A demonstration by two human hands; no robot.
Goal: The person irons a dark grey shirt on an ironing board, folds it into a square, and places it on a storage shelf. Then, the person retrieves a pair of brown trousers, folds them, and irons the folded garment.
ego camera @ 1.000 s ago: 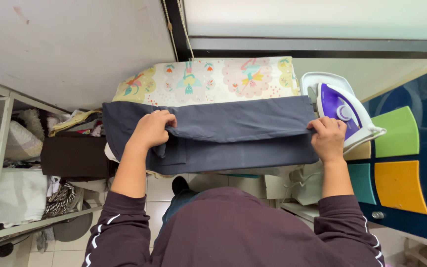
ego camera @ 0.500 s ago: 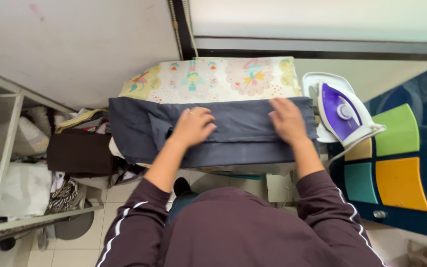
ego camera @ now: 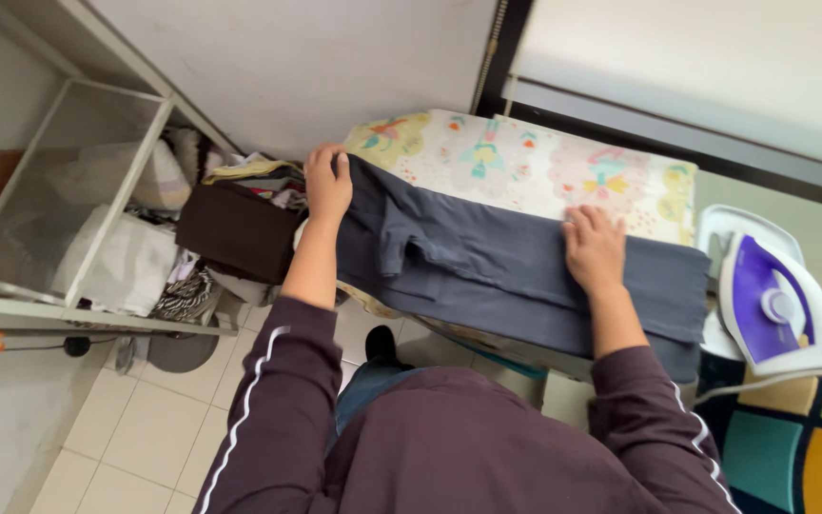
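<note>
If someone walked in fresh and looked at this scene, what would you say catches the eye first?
First, the dark grey garment spread across the ironing board with its pastel patterned cover. The left hand has a grip on the garment's end at the board's left tip, and the right hand lies flat on its middle. Next, the purple and white iron rests at the board's right end.

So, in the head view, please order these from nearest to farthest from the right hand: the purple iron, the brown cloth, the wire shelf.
From the right hand, which lies flat on the grey garment:
1. Purple iron, to its right, at the board's end.
2. Brown cloth, to its left, past the left hand.
3. Wire shelf, farthest left, by the wall.
</note>
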